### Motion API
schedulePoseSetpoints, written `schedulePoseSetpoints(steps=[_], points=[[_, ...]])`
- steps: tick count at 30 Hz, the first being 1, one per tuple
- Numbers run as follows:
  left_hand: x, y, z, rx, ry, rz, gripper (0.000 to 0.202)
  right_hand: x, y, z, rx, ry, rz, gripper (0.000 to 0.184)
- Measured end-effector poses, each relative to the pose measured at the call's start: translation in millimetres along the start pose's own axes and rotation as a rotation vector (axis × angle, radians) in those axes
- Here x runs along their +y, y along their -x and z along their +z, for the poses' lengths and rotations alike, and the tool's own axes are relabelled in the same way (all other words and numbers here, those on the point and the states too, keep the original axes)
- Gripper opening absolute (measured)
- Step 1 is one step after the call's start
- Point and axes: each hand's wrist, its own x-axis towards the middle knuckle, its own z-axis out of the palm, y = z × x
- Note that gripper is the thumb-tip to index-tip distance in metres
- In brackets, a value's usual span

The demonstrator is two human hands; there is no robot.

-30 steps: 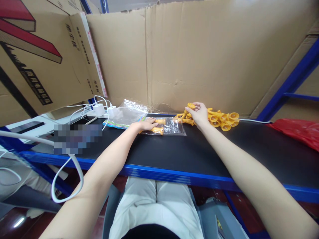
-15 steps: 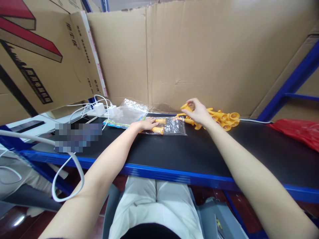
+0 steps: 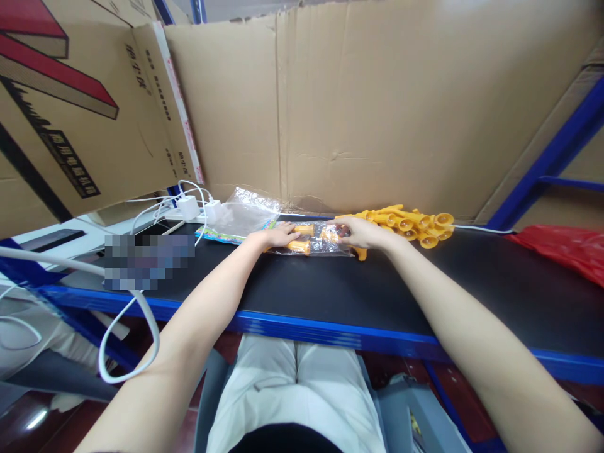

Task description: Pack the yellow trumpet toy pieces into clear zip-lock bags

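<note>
My left hand lies open, fingers stretched out, on a clear plastic bag with a colourful printed part. Inside this bag are yellow plastic pieces with round, flared ends. My right hand is closed around another yellow horn-shaped piece at the right end of the bag. Whether that piece is under the film or on top of it I cannot tell. Beside my right hand lies a pile of the same yellow horn-shaped pieces, several with cup-like ends facing me.
A second clear bag lies behind my left hand. White chargers and cables stand at the left, near a blurred-out object. Cardboard walls the back of the black shelf. Red plastic lies at the right.
My right hand has come down and left from above the pile to the bag's right end, carrying a yellow piece. My left hand has stayed on the bag.
</note>
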Motion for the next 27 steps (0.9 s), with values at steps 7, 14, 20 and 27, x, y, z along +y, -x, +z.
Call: schedulePoseSetpoints(steps=[7,14,20,27], points=[[-3.6,-3.9,1.8,0.007,-0.020,0.013,0.075,11.1,0.0,-6.9,-0.088,0.144,0.118,0.014],[-0.6,-1.0,0.5,0.003,-0.024,0.007,0.076,13.1,-3.1,6.6,-0.141,0.178,0.117,0.014],[-7.6,-5.4,2.8,0.015,0.013,0.045,0.078,7.1,-2.3,3.0,-0.087,0.216,0.170,0.009],[-8.3,-3.8,0.7,-0.035,0.064,0.101,0.076,3.5,-0.3,-0.9,-0.044,0.246,0.231,0.008]])
